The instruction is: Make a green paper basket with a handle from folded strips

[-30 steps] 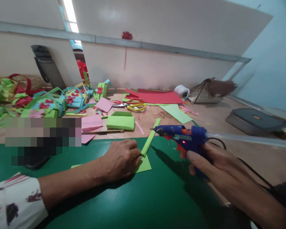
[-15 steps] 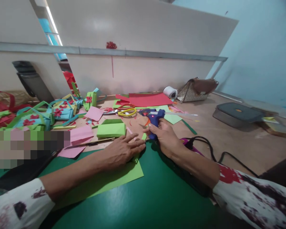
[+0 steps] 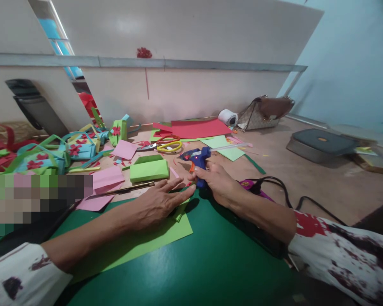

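Blue plastic on the hot glue gun, so imo it's prob light + stiff, not fragile. Best hold = the handle, w/ fingers kept well off the nozzle bc that end's prob hot (tiny red light is lit on the side). Gun's up near the far edge of the green mat, nozzle pointing left, w/ a clear glue stick poking out the back, so expect a bit of extra length there. Right hand is wrapped round the handle, fingers curled nr the orange trigger; can't tell if it's squeezed. Left hand is flat, palm down, fingers stretched out + a bit apart, not gripping anything afaict, just resting over a folded green strip and a light green sheet. Paper's prob super light, bendy, creases easy, so flat fingers or an edge hold suit it; the folded strip shd be a bit stiffer. Green folded box sits just beyond the left hand, yellow-handled scissors a bit further back.
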The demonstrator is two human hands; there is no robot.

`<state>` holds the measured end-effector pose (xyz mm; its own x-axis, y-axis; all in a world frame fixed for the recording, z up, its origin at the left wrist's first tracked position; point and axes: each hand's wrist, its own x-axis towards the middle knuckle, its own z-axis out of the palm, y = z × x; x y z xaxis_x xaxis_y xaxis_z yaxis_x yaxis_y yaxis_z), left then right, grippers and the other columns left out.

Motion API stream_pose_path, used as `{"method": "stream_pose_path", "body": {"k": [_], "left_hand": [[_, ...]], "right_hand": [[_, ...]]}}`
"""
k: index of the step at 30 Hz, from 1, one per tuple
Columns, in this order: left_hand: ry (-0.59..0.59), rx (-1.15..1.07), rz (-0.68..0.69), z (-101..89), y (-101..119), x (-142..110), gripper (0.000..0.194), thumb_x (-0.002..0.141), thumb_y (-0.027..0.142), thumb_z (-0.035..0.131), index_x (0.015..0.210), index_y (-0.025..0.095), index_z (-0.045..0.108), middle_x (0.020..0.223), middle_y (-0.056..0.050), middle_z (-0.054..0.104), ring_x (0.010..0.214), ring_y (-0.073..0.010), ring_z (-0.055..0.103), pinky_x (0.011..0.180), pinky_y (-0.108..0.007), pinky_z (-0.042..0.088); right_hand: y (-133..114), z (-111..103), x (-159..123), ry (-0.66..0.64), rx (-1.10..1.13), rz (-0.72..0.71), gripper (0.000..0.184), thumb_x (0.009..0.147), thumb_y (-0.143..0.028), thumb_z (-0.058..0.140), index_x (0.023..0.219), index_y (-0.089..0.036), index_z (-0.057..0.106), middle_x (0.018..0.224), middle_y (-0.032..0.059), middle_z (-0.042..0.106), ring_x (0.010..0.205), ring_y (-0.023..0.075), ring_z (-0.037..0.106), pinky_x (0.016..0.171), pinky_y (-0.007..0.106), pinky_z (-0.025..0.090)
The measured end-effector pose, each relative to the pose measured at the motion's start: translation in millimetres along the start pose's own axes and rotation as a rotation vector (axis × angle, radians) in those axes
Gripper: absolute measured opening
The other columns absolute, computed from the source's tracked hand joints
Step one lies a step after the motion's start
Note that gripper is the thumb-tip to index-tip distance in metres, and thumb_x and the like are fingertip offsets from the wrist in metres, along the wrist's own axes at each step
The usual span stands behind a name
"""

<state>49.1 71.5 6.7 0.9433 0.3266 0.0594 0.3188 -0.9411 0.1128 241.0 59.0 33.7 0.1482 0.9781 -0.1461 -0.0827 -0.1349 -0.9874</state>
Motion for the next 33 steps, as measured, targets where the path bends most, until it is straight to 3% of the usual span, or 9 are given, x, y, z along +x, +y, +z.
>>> {"method": "stream_pose_path", "body": {"k": [8,14,18,23,25,28,33], "left_hand": [[0.055,0.017,-0.017,1.6,3.6,-2.2,0.074,0.081,0.005,0.039,0.146,0.019,0.007,0.146,-0.013,0.034,0.140,-0.0279,0.012,0.103,-0.050,0.033],[0.102,-0.010,0.021,-1.4,6.5,0.6,0.071,0.082,0.005,0.038,0.146,0.018,0.009,0.152,-0.014,0.020,0.139,-0.0267,0.017,0.103,-0.047,0.035],[0.130,-0.076,0.046,0.2,9.7,-10.3,0.062,0.088,0.009,0.035,0.145,0.016,0.011,0.145,-0.017,0.035,0.138,-0.0257,0.022,0.103,-0.046,0.036],[0.094,-0.099,-0.027,4.8,14.2,-25.9,0.070,0.085,0.008,0.039,0.146,0.021,0.008,0.149,-0.013,0.029,0.139,-0.0257,0.019,0.108,-0.050,0.028],[0.070,-0.119,-0.015,4.2,15.0,-29.8,0.075,0.082,0.005,0.040,0.147,0.021,0.004,0.146,-0.010,0.036,0.140,-0.0248,0.016,0.109,-0.049,0.027],[0.060,-0.144,0.018,-0.5,18.2,-34.4,0.076,0.080,0.004,0.040,0.146,0.018,0.005,0.141,-0.011,0.044,0.139,-0.0254,0.019,0.107,-0.049,0.030],[0.125,-0.178,-0.026,-1.4,26.8,-41.4,0.068,0.082,0.011,0.045,0.144,0.020,0.018,0.139,-0.015,0.043,0.131,-0.0294,0.034,0.099,-0.049,0.040]], "right_hand": [[-0.1,0.4,3.8,0.025,0.008,-0.055,0.008,0.078,-0.012,0.055,0.082,-0.018,0.052,0.063,-0.0018,0.062,0.060,0.0124,0.061,0.056,0.022,0.047],[2.5,2.3,6.4,-0.001,-0.033,-0.003,0.007,0.079,-0.011,0.052,0.082,-0.017,0.052,0.060,0.0002,0.062,0.053,0.0130,0.060,0.053,0.024,0.047],[3.4,3.0,8.7,-0.005,-0.069,0.008,0.010,0.078,-0.009,0.054,0.084,-0.017,0.052,0.057,-0.0007,0.061,0.052,0.0138,0.060,0.051,0.024,0.046],[2.1,4.3,7.0,-0.017,-0.078,-0.014,0.012,0.077,-0.009,0.054,0.084,-0.019,0.050,0.060,-0.0019,0.062,0.053,0.0133,0.060,0.052,0.023,0.047],[1.7,4.6,5.9,-0.023,-0.083,-0.021,0.013,0.077,-0.010,0.055,0.085,-0.019,0.050,0.061,-0.0022,0.062,0.053,0.0133,0.060,0.052,0.024,0.047],[1.6,4.3,4.8,-0.025,-0.097,-0.030,0.012,0.077,-0.012,0.055,0.085,-0.019,0.050,0.063,-0.0021,0.061,0.054,0.0131,0.059,0.053,0.024,0.047],[2.9,3.5,5.0,-0.043,-0.112,-0.042,0.013,0.077,-0.012,0.054,0.085,-0.019,0.048,0.064,-0.0015,0.062,0.055,0.0137,0.060,0.053,0.025,0.047]]}}
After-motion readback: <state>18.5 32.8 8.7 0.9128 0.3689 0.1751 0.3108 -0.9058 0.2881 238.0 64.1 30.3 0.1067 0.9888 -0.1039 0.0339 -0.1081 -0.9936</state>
